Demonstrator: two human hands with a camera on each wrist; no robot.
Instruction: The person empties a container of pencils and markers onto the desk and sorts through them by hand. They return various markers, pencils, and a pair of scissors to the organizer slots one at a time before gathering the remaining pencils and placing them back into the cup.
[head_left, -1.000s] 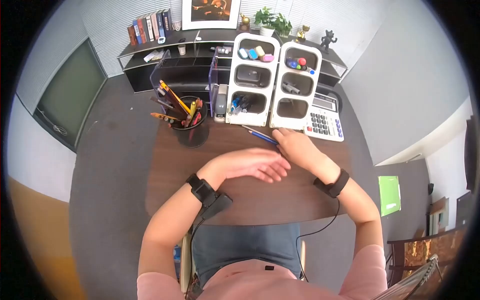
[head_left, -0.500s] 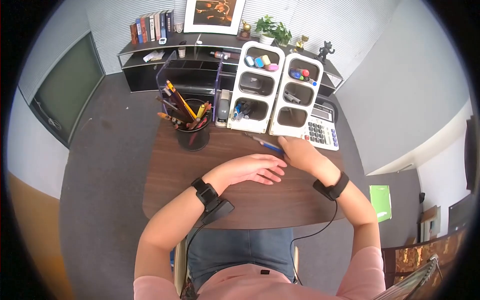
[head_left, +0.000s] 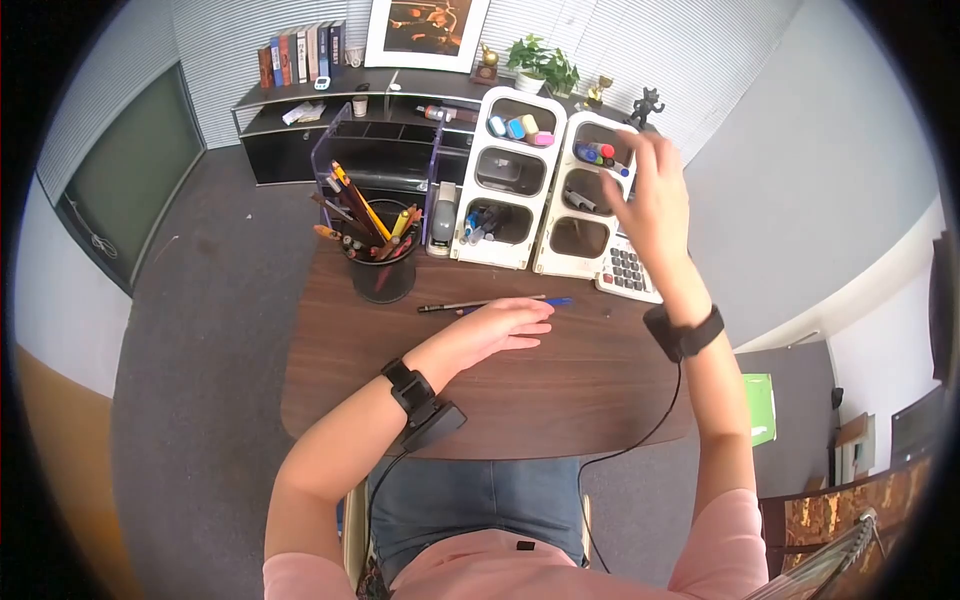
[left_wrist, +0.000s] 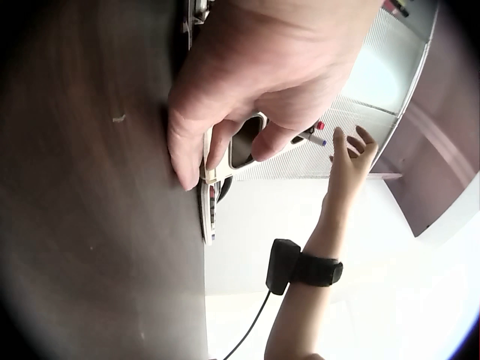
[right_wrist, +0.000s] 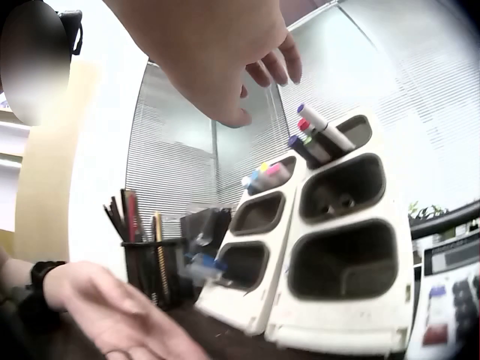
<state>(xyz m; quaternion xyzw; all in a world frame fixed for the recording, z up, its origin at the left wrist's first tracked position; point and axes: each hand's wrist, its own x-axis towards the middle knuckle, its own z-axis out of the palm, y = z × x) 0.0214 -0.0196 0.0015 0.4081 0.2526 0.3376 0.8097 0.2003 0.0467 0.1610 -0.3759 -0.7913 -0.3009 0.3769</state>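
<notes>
My left hand [head_left: 495, 328] lies low over the desktop with fingers loosely extended, partly covering two slim writing tools. One is dark and pencil-like [head_left: 440, 306]; the other has a blue end [head_left: 558, 301] that shows past the fingers. My right hand [head_left: 655, 200] is raised in front of the right white organizer [head_left: 565, 258], its fingers spread and holding nothing. In the right wrist view that hand [right_wrist: 217, 60] hangs above several markers [right_wrist: 322, 135] standing in the top compartment. The left white organizer [head_left: 505, 258] holds erasers [head_left: 515, 127] on top and blue pens [head_left: 480, 225] below.
A black mesh cup [head_left: 383, 280] full of pencils stands at the desk's left. Beside it are a grey stapler [head_left: 442, 220] and a clear-edged stand [head_left: 435, 180]. A calculator [head_left: 628, 275] sits right of the organizers. Behind is a black shelf [head_left: 280, 165] with books and a plant.
My right hand has left the blue writing tool and risen to the right organizer. Both writing tools now lie nearer and further left, partly under my left hand, which has shifted slightly left.
</notes>
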